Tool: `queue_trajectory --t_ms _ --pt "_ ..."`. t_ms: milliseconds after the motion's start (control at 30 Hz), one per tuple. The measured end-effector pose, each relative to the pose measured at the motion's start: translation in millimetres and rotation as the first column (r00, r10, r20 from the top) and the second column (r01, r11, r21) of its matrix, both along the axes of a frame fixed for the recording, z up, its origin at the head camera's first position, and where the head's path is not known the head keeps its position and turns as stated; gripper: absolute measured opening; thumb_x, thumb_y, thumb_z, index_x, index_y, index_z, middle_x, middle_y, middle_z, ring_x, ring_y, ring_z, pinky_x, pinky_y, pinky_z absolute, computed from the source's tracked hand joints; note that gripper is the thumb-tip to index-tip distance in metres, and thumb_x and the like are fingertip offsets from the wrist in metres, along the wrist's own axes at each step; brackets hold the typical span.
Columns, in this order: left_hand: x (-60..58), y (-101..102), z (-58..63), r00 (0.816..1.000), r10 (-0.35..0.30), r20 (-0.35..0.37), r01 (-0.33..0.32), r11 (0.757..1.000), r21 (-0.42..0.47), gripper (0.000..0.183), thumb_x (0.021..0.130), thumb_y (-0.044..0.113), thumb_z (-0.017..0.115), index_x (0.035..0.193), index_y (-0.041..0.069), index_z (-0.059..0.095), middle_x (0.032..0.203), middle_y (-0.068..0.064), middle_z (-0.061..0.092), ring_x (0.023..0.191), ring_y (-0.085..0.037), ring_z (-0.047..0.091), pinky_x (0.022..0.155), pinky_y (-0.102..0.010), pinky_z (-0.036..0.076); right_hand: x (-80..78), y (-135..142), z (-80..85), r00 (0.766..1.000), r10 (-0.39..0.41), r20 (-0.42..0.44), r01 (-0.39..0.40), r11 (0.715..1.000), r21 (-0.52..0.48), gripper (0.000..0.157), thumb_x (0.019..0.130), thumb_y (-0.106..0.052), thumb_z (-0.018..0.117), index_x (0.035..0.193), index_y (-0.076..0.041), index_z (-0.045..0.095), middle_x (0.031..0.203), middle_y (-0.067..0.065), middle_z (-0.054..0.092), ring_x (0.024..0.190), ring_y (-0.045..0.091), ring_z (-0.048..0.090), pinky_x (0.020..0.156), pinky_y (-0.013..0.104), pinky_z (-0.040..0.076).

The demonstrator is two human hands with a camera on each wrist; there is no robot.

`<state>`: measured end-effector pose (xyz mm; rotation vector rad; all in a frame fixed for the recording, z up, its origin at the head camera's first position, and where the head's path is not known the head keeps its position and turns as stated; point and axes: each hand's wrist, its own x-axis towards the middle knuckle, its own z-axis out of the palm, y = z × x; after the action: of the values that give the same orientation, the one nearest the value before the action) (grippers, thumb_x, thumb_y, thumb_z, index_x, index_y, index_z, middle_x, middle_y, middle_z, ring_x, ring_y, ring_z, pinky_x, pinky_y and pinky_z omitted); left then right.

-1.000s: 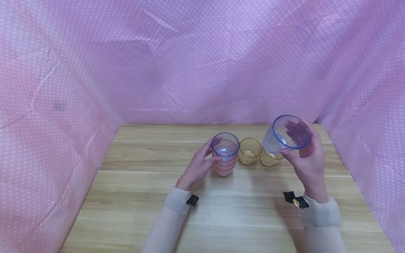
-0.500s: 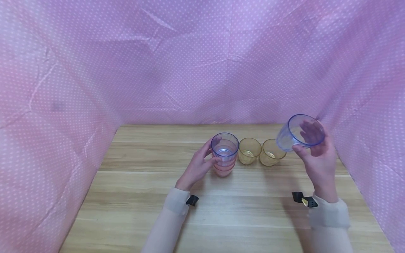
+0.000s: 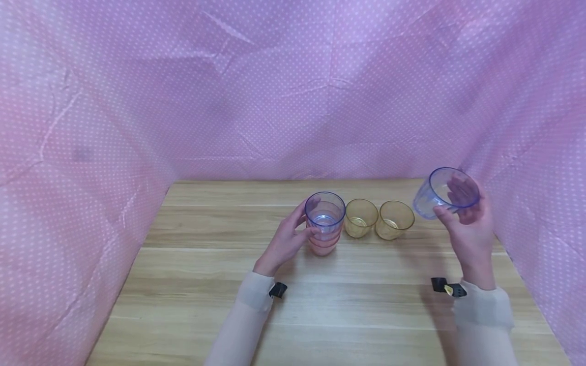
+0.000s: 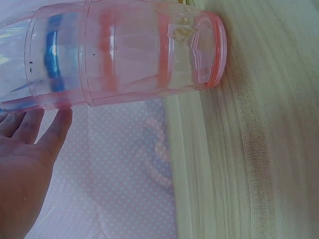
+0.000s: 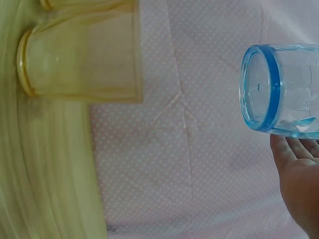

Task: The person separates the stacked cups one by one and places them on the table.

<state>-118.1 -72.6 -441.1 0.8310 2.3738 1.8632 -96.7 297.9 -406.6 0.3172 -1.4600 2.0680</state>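
Note:
My left hand grips a stack of clear plastic cups standing on the table. At the top of it a blue-rimmed cup sits nested in pink cups. In the left wrist view, fingertips touch the stack's side near the upper pink rims. Held up in the air at the right, a second blue cup tilts in my right hand, thumb on its near side. Its blue base faces the yellow cups in the right wrist view.
Two yellow cups, a left one and a right one, stand upright side by side just right of the stack. Pink dotted cloth rises behind and beside the wooden table.
My right hand has carried the blue cup to the right, away from over the right yellow cup, which now shows fully. The left hand and its stack have stayed put.

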Motion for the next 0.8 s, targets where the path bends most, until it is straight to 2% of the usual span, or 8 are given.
queue_trajectory --t_ms 167,267,567,800 --pt "-1.0 -0.2 0.6 1.000 -0.004 -0.011 0.004 1.000 0.001 0.070 0.098 0.008 0.069 0.160 0.011 0.037 0.158 -0.009 0.047 0.143 -0.027 0.048 0.118 -0.040 0.043 -0.2 5.8 -3.0 0.997 -0.041 0.072 0.040 0.999 0.018 0.079 0.075 0.035 0.066 0.145 0.003 0.048 0.145 0.021 0.055 0.134 0.029 0.054 0.112 0.027 0.045" --pt "-1.4 -0.3 1.0 1.000 -0.008 -0.012 0.008 1.000 0.005 0.070 0.098 0.008 0.069 0.160 0.010 0.037 0.158 -0.009 0.047 0.143 -0.028 0.047 0.118 -0.040 0.042 0.4 9.5 -4.6 0.988 -0.075 0.135 0.069 0.996 0.050 0.080 0.077 0.033 0.067 0.147 0.000 0.047 0.145 0.018 0.055 0.135 0.028 0.052 0.114 0.026 0.044" --pt "-2.2 -1.7 1.3 1.000 -0.009 0.005 0.009 1.000 0.008 0.068 0.099 0.007 0.068 0.160 0.011 0.038 0.158 -0.011 0.047 0.142 -0.033 0.049 0.117 -0.047 0.043 -0.7 18.3 -13.5 0.971 -0.106 0.216 0.092 0.993 0.075 0.088 0.075 0.036 0.063 0.149 -0.006 0.040 0.142 0.014 0.053 0.132 0.025 0.053 0.114 0.023 0.043" --pt "-2.1 -2.4 3.0 1.000 -0.011 0.018 0.011 1.000 0.005 0.069 0.100 0.011 0.068 0.161 0.014 0.037 0.159 -0.010 0.047 0.140 -0.036 0.050 0.115 -0.054 0.044 -3.3 25.7 -21.0 0.957 -0.107 0.271 0.077 0.990 0.119 0.091 0.074 0.037 0.062 0.150 -0.009 0.041 0.133 0.011 0.055 0.123 0.020 0.056 0.105 0.019 0.047"
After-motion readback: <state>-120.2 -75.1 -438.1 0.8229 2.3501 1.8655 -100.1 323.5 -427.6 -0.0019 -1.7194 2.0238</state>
